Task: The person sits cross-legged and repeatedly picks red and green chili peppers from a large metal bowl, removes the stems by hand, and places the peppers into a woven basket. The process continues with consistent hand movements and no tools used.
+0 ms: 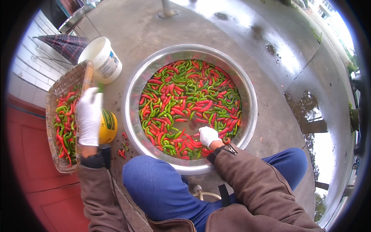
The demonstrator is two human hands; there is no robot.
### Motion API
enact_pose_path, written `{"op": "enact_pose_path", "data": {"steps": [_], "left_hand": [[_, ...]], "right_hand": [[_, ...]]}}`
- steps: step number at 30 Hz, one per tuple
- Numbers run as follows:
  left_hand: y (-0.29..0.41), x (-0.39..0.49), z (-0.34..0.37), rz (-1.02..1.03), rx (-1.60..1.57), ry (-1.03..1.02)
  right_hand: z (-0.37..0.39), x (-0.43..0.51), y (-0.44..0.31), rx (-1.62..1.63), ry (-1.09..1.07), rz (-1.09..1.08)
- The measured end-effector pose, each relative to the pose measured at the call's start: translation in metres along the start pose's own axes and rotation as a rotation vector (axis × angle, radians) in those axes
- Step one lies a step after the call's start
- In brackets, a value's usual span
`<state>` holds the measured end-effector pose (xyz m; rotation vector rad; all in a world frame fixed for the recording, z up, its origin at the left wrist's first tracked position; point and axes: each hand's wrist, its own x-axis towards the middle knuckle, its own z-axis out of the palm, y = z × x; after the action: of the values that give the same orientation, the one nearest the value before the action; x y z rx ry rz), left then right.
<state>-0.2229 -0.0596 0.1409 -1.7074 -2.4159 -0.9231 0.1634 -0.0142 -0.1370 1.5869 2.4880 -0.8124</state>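
Note:
A wide metal basin (189,47) holds red and green chili peppers (185,84) floating in murky water. My right hand (208,136), in a white glove, is curled low at the near side of the basin. Beside its knuckles is a blurred red pepper; the fingertips are hidden, so I cannot see if it is held. My left hand (89,116), gloved too and blurred by motion, is over the right rim of a woven basket (52,139). At its fingertips shows a blurred green pepper (100,87). More red and green peppers (65,127) lie inside the basket.
A white plastic bucket (108,65) and a yellow container (109,127) stand between basket and basin. A folded plaid umbrella (65,45) leans by the tiled wall (37,63). Pepper scraps (121,153) litter the concrete floor (139,32). Puddles (311,116) lie to the right.

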Motion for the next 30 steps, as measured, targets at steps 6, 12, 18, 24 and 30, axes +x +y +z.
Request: {"op": "enact_pose_path", "data": {"steps": [6, 12, 18, 24, 30], "left_hand": [[-0.044, 0.010, -0.095, -0.352, 0.761, 0.220], [-0.059, -0.003, -0.087, -0.164, 1.136, 0.256], [0.011, -0.008, 0.025, -0.011, -0.162, -0.137], [0.050, -0.069, 0.191, 0.113, -0.482, -0.896], [0.034, -0.119, 0.266, 0.385, -0.291, -0.932]], "right_hand": [[0.007, 0.004, -0.004, 0.100, -0.148, 0.021], [-0.002, 0.010, -0.006, 0.810, -0.206, 0.181], [0.005, 0.013, -0.001, 1.361, -0.200, 0.234], [0.006, 0.015, 0.001, 1.180, -0.160, 0.242], [0.004, 0.018, -0.012, 1.336, -0.354, 0.346]]}}
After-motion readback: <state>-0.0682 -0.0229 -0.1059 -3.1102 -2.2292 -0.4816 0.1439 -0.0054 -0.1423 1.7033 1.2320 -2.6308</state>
